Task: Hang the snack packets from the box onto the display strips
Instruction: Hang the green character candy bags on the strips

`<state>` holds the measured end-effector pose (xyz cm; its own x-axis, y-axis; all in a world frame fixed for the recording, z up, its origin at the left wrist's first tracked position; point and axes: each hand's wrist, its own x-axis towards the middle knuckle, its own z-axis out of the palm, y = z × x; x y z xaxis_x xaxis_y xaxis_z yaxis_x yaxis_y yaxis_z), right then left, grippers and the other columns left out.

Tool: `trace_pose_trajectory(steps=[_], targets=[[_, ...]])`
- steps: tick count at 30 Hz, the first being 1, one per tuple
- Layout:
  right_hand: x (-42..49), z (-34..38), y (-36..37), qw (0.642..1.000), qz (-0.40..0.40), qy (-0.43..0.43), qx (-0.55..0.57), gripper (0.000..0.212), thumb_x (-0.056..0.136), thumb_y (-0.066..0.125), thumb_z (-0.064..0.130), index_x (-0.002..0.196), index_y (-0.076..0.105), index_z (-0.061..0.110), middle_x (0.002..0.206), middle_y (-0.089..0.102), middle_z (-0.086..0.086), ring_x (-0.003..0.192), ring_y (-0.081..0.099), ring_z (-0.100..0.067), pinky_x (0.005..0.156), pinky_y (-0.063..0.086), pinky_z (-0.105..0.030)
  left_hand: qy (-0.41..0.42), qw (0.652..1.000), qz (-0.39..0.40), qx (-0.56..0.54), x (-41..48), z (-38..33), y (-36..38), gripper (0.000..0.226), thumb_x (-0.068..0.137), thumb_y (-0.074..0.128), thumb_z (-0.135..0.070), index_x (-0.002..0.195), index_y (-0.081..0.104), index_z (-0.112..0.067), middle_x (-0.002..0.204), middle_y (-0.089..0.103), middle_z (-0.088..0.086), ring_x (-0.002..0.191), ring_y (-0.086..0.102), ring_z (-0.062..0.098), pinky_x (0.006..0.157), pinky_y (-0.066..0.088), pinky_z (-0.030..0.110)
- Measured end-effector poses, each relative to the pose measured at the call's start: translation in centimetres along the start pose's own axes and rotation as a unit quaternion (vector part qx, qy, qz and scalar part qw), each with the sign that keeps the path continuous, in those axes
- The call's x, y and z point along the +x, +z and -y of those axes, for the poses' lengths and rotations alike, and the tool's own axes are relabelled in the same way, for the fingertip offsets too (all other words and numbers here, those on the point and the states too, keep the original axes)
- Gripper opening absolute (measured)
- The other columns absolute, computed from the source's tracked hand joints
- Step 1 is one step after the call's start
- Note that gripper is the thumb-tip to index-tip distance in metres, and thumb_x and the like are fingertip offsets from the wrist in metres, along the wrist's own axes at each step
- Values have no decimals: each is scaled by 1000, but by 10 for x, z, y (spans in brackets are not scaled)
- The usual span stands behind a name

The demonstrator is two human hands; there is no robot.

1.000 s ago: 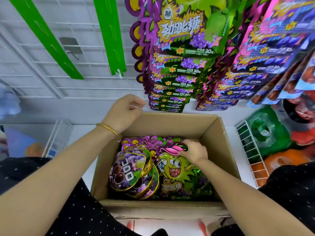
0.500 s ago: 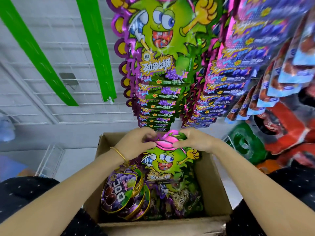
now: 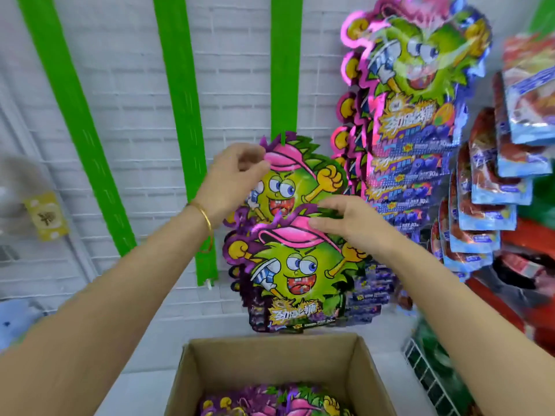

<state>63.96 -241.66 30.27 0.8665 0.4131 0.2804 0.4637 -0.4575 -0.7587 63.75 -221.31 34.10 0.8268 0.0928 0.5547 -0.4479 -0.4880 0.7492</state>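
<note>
A green-monster snack packet (image 3: 295,274) with a pink cap hangs in front of me, and my right hand (image 3: 351,225) grips its top edge. Behind and above it a second, identical packet (image 3: 303,178) hangs from the lower end of a green display strip (image 3: 283,85). My left hand (image 3: 234,178), with a gold bangle on the wrist, pinches that upper packet's left top edge by the cap. Below, the open cardboard box (image 3: 270,340) holds more of the same packets (image 3: 285,403).
Two bare green strips (image 3: 177,115) (image 3: 69,115) hang to the left on the white wire grid wall. Full strips of blue-purple packets (image 3: 420,130) and red-blue packets (image 3: 495,190) crowd the right. A white wire rack (image 3: 426,373) stands right of the box.
Both hands rose from the box up to the green strip, carrying a monster packet. The view tilted upward, so the box now lies at the bottom edge.
</note>
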Motion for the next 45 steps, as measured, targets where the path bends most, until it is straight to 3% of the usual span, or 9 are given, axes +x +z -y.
trace_pose_trajectory(steps=[8,13,16,21,27,35,39,42,45], targets=[[52,58,-48,969,-145,-144,-137,11,83,68,22,87,64,13,72,53,4,74,49,-16,65,37,-22,8,994,-109,-14,100,-38,14,31,85,60,-15,113,56,-2,91,58,7,81,53,16,79,46,28],[84,70,-52,952,-199,-149,-180,10,87,61,28,80,54,24,78,57,0,80,52,-20,71,43,-34,-38,994,-56,-82,108,-43,8,15,88,59,-16,74,56,-12,47,51,-10,40,44,-1,42,38,14],[98,76,-48,937,-234,-138,-220,22,89,56,30,104,62,15,100,67,-10,96,59,-29,78,47,-40,-50,998,-16,-33,110,-50,1,17,88,59,-23,89,64,-6,73,53,-2,59,45,6,57,38,19],[112,86,-45,904,-280,-152,-286,23,92,52,30,104,58,12,100,66,-13,96,58,-33,69,42,-37,-94,993,30,-64,112,-57,-6,19,85,61,-27,72,61,-14,81,60,14,72,53,23,73,44,33],[114,91,-45,871,-313,-162,-343,23,93,49,29,107,53,12,102,66,-15,96,59,-37,69,44,-40,-124,986,53,-98,113,-56,-8,31,72,63,-39,89,64,-12,114,63,22,89,59,28,93,47,47],[110,82,-37,898,-269,-139,-320,24,93,50,28,105,51,8,101,64,-20,94,58,-39,66,41,-40,-96,993,1,-65,107,-56,-5,38,88,58,-30,111,62,1,101,65,17,74,49,13,78,40,28],[107,78,-34,925,-221,-120,-284,26,93,51,28,103,46,5,102,63,-22,94,58,-40,68,41,-40,-50,999,21,9,99,-55,-10,26,91,54,-30,77,64,-10,62,50,4,56,40,12,58,35,26],[103,74,-31,939,-192,-115,-263,28,93,53,26,103,42,3,99,61,-23,91,57,-39,70,43,-41,-26,998,21,49,90,-48,-12,6,88,58,-17,93,60,-13,72,55,3,62,47,10,57,42,17],[100,71,-29,942,-190,-111,-252,31,92,54,28,105,41,3,98,60,-21,90,56,-37,68,40,-39,3,998,1,67,76,-33,-12,31,84,58,-5,114,53,-9,92,57,6,82,55,15,75,47,20]])
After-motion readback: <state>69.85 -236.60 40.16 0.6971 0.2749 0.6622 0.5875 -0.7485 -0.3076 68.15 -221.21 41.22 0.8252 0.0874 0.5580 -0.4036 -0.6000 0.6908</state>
